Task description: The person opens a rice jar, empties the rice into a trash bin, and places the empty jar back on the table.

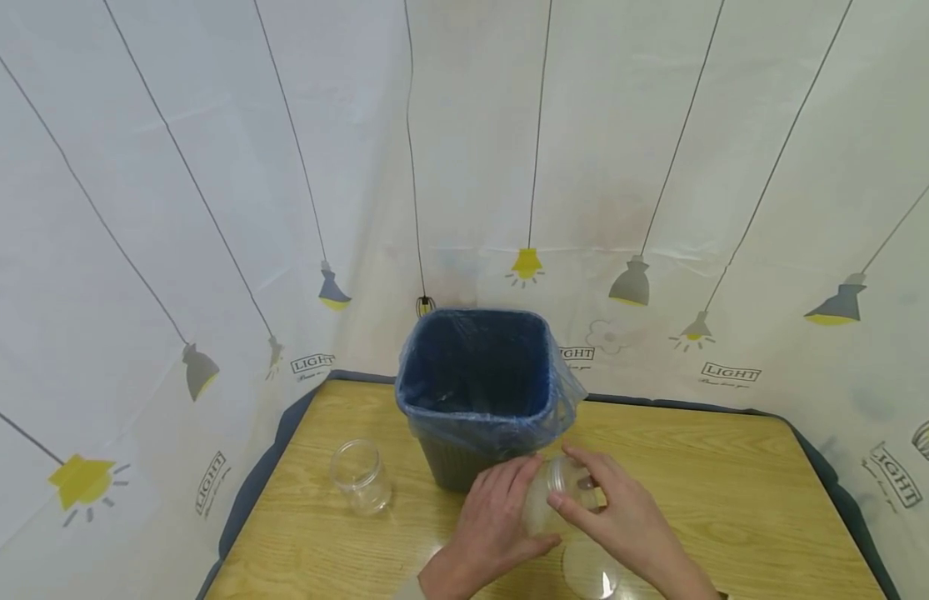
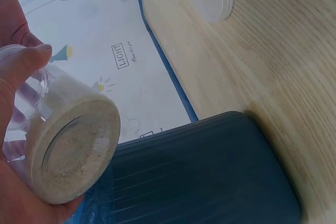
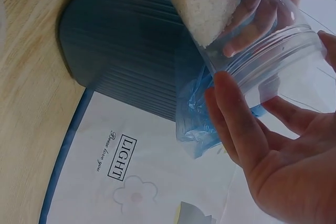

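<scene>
In the head view, my left hand [image 1: 494,512] grips the body of a clear jar [image 1: 540,504] in front of the bin. The jar is tilted on its side, mouth end to the right, and its round base [image 2: 79,150] faces the left wrist camera. White grainy contents [image 3: 202,11] lie toward the base. My right hand [image 1: 621,508] holds the jar's ridged neck end between thumb and fingers; whether a lid is on it I cannot tell. Beneath the hands a clear round lid [image 1: 588,573] lies on the table. Another clear jar [image 1: 362,479] stands upright on the left.
A dark ribbed bin [image 1: 449,458] with a blue plastic liner [image 1: 565,400] stands just behind the hands, its top open. The wooden table [image 1: 307,550] ends at a white curtain [image 1: 479,150] printed with lamps.
</scene>
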Demonstrator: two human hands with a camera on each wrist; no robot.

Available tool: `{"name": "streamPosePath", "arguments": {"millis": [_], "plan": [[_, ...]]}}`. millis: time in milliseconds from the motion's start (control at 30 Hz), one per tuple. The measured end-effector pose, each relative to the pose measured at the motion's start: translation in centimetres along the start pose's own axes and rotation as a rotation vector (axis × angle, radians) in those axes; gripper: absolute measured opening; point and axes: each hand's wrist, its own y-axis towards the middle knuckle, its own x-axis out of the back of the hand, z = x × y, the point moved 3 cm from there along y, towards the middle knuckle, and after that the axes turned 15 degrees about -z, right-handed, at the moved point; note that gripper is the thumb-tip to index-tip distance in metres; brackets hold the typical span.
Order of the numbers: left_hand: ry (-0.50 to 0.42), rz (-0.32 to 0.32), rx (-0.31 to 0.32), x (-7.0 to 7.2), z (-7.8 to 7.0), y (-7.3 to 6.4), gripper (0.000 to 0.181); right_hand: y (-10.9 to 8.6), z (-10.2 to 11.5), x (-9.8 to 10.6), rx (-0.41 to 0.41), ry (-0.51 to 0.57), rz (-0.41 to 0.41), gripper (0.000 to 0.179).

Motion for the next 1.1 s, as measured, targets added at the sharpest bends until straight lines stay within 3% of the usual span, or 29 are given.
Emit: {"name": "streamPosePath", "arguments": {"millis": [300, 533, 867, 1100], "plan": [[0.009, 0.003, -0.025, 0.27, 0.15, 0.34, 0.108, 0.04, 0.00, 0.20, -0.091, 0.081, 0.049, 0.065], [0.008, 0.007, -0.024, 0.29, 0.25, 0.32, 0.108, -0.12, -0.14, 0.09, -0.105, 0.140, 0.054, 0.065], [0.013, 0.012, -0.038, 0.19, 0.39, 0.51, 0.106, -0.28, -0.29, -0.01, -0.069, 0.150, 0.043, 0.064], [0.010, 0.006, -0.051, 0.17, 0.48, 0.48, 0.107, -0.49, -0.29, 0.05, 0.008, 0.150, 0.015, 0.063]]}}
